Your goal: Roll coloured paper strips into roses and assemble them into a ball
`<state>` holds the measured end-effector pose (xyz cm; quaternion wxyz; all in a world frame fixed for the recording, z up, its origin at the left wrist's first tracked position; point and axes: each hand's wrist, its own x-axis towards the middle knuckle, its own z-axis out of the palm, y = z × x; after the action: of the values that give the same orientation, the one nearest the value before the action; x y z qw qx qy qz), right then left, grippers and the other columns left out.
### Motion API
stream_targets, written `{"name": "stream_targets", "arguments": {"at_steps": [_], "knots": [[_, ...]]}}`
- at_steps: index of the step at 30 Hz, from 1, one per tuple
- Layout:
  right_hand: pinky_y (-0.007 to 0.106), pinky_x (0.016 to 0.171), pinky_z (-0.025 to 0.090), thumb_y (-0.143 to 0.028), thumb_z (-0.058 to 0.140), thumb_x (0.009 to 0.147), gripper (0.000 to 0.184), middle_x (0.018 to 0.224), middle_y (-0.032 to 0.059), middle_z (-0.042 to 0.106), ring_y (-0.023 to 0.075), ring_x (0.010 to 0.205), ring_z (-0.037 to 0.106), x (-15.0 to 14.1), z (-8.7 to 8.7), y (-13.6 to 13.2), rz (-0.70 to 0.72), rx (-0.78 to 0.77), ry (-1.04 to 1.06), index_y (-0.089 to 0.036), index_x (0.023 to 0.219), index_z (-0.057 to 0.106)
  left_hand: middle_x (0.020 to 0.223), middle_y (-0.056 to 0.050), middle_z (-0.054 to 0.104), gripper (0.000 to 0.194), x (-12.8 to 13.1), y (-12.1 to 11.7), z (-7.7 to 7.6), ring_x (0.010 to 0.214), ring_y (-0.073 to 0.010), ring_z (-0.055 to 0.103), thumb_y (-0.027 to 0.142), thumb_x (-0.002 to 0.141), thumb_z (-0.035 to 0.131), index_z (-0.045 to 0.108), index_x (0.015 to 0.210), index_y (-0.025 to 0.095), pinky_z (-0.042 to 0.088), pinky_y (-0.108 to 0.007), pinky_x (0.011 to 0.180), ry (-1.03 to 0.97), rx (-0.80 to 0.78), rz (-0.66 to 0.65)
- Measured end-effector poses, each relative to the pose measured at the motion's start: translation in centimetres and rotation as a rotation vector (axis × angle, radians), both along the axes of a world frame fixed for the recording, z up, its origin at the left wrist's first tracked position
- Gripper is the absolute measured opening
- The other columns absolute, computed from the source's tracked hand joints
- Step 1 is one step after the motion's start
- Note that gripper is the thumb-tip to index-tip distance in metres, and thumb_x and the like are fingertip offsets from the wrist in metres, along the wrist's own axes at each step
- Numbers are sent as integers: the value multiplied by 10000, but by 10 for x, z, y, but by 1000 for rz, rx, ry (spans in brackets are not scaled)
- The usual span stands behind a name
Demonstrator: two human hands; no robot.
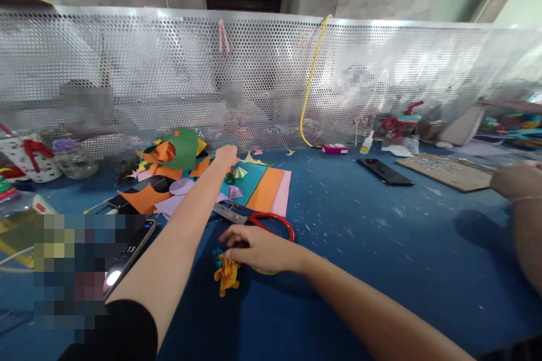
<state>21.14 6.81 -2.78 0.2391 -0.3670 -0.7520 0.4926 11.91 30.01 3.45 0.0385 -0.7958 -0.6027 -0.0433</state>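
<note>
My left hand [226, 155] is stretched far forward over the blue table, fingers curled down onto small folded paper pieces [235, 175] beside a pile of cut coloured paper [178, 152]. What its fingers hold is hidden. My right hand [259, 248] lies low on the table near me, fingers pressed on a crumpled orange and teal paper flower [226, 273]. Red-handled scissors [262, 219] lie just beyond that hand. Flat teal, orange and pink sheets [266, 189] are stacked between my two hands.
A perforated metal screen [271, 73] runs across the back of the table. A phone [127, 254] lies at left, a dark phone [384, 171] and a brown board [449, 172] at right. Another person's arm [523, 220] enters at the right edge. Jars [74, 159] stand at far left.
</note>
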Motion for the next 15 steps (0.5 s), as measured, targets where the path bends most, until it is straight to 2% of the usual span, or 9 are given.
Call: {"name": "stream_targets", "arguments": {"at_steps": [5,8,10,12,15], "knots": [[262,715,483,-249,574,825,216,872,22,631,145,817,605,1,3,1,-15,-20,43,-190,1033,583,1173,-95,567,312,-12,-25,26,1004,-211,588,310,896,541,538,1167,155,514,-411,840,-74,192,-51],[277,764,480,-255,575,825,210,887,24,627,144,834,601,3,2,2,-35,-39,80,-192,1025,584,1138,-109,598,300,-27,-53,46,1046,-235,571,306,904,509,565,1144,137,464,-414,908,-132,294,-108],[279,743,483,-270,557,832,237,910,33,617,140,816,594,4,0,3,-60,-59,101,-191,1055,564,1134,-100,615,310,-42,-81,54,1075,-228,556,295,907,466,567,1160,147,423,-358,948,-167,346,-158],[273,701,486,-289,543,837,281,926,41,607,131,773,585,4,-2,3,-77,-81,120,-187,1098,532,1085,-72,634,336,-62,-116,55,1017,-203,577,333,891,465,566,1160,160,425,-321,930,-192,375,-188],[267,674,483,-295,541,831,299,905,40,591,115,708,566,4,-3,2,-94,-95,136,-182,1107,517,951,-57,654,337,-94,-179,42,866,-164,611,295,831,513,589,1116,131,471,-272,819,-311,385,-338]]}}
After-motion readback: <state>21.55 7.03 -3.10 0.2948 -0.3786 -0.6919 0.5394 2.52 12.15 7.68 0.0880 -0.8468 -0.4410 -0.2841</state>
